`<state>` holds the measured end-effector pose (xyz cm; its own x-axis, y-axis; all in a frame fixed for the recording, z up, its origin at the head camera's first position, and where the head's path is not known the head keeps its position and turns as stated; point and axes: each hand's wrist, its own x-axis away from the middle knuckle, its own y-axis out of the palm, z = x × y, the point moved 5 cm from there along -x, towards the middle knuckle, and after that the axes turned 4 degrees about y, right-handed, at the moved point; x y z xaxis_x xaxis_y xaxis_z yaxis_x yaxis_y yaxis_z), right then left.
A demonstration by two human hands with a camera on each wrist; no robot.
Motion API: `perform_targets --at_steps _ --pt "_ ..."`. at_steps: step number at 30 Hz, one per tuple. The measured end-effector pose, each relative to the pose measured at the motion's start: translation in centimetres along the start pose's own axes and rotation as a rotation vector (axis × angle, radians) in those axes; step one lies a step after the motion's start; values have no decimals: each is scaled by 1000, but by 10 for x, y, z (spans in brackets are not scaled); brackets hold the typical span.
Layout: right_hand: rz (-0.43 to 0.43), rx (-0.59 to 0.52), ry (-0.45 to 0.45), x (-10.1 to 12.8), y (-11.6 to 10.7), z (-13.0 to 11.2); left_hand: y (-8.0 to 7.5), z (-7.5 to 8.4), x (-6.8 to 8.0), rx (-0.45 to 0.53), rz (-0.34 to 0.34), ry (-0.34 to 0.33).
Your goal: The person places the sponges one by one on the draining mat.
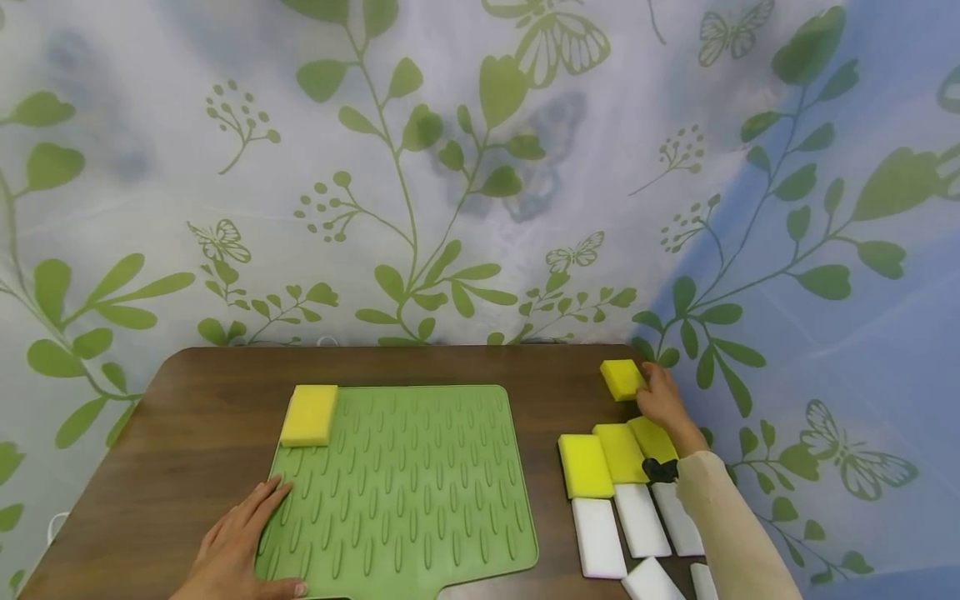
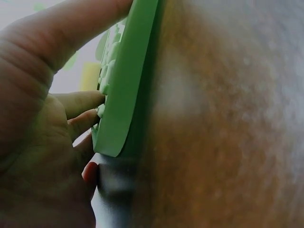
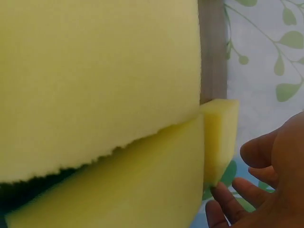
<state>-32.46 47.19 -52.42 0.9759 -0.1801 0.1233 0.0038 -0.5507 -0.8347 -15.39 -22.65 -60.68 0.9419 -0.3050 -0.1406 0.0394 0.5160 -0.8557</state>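
while the left hand [image 1: 242, 546] lies spread flat on the green mat [image 1: 420, 483], the right hand [image 1: 660, 398] touches a yellow sponge [image 1: 621, 379]. its fingers look relaxed, not pinching.

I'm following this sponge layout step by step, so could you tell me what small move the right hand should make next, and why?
Probably close the right hand on the yellow sponge at the table's far right edge. The fingers are beside it but look open, not yet gripping, while the left hand rests flat on the green mat, where one sponge already sits.

Left hand [image 1: 242, 542] lies flat, fingers straight and spread. Right hand [image 1: 660, 398] reaches forward, arm extended, fingers loosely bent.
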Motion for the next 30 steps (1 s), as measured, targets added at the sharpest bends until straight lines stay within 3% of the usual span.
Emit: perform_targets --at_steps 3,16,23,30 --pt "-14 -20 5 1 1 -2 -1 -1 -1 0 -17 -19" --pt "-3 -61 31 1 8 -1 -1 -1 2 -13 38 37" --pt "-29 -59 66 -9 13 -1 -6 -4 -4 18 -16 5" --pt "-84 -26 75 -16 16 -1 -9 -9 -9 24 -21 11"
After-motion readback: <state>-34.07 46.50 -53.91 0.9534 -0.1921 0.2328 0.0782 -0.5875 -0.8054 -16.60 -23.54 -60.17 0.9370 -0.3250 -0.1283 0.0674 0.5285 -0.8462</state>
